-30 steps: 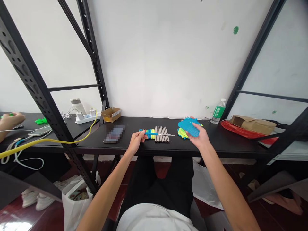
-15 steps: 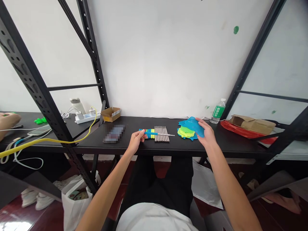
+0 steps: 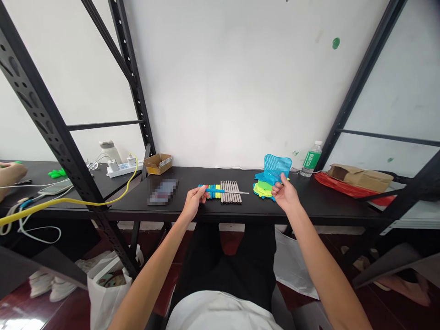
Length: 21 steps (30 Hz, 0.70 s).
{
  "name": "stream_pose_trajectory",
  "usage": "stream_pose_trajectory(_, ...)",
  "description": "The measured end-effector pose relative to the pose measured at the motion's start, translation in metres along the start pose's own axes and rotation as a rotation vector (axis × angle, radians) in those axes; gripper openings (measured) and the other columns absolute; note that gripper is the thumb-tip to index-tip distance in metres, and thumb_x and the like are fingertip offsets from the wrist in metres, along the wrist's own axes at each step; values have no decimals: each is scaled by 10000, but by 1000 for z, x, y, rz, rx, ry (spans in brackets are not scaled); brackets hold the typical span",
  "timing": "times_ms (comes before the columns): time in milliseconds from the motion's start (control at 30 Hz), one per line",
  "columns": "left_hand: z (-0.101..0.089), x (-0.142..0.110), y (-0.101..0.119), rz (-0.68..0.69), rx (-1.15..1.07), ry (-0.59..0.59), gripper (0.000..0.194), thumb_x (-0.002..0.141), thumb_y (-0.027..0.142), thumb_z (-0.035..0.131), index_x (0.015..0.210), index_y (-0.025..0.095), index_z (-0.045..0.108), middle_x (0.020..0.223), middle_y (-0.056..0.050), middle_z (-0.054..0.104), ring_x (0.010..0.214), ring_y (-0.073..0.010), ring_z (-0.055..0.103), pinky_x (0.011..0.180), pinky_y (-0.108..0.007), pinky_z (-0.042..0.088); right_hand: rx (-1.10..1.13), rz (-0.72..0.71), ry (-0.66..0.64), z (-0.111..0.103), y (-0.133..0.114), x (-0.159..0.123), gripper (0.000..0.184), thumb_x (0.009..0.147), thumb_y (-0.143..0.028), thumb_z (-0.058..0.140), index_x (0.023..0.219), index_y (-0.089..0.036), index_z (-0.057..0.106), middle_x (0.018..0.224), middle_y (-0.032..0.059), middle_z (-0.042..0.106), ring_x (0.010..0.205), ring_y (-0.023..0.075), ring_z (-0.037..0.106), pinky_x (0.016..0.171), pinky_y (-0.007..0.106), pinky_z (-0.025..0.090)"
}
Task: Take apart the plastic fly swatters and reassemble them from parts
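Note:
Pinched in my left hand (image 3: 194,201) is a thin rod with a blue sleeve (image 3: 219,190), its bare metal tip pointing right. Below it on the table lies a row of grey metal rods (image 3: 231,198) with blue, yellow and red ends (image 3: 216,194). My right hand (image 3: 286,193) grips a blue mesh fly swatter head (image 3: 277,166) by its lower end, mesh upright. Close beside that hand is a pile of yellow-green fly swatter heads (image 3: 263,189) with blue ones among them. The pile's right side is partly covered by the hand.
On the black table (image 3: 192,176) are a blurred phone (image 3: 162,191), a small cardboard box (image 3: 157,163), a water bottle (image 3: 312,159) and a red bag (image 3: 364,196) under brown cardboard. A yellow cable (image 3: 129,187) crosses at left, where another person's hand (image 3: 12,176) shows.
My right hand has shifted slightly left and turned over, bringing the blue fly swatter head from lying nearly flat to upright. My left hand stays in place with the rod.

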<state>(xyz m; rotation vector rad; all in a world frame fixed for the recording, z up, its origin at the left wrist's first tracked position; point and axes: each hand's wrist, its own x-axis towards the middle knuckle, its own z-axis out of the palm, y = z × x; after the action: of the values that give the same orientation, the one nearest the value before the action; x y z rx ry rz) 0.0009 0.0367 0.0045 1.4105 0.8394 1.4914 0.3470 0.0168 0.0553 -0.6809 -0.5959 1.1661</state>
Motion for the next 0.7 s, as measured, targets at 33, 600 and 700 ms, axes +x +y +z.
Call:
stream_pose_trajectory(33, 0, 0, 0, -3, -5, 3, 447, 867, 542, 629, 694, 135, 697, 704, -61, 656, 532, -101, 461, 545, -266, 358, -1, 5, -19, 1, 3, 0, 453, 715, -449, 853, 659, -223, 464, 463, -82, 432, 401, 70, 386, 373, 196, 381)
stream_pose_trajectory(600, 1, 0, 2, -9, -51, 12, 433, 851, 535, 656, 685, 137, 694, 697, -58, 654, 521, -98, 458, 534, -271, 352, 158, 114, 42, 3, 36, 2, 101, 900, -221, 695, 826, -201, 629, 912, 37, 728, 560, 61, 633, 339, 106, 450)
stream_pose_trajectory(700, 2, 0, 2, -8, -32, 10, 442, 850, 546, 650, 683, 139, 693, 697, -61, 659, 521, -101, 461, 535, -273, 353, 146, 91, 63, 4, 42, 4, 113, 852, -117, 725, 822, -197, 652, 894, 25, 743, 725, 103, 720, 476, 111, 565)
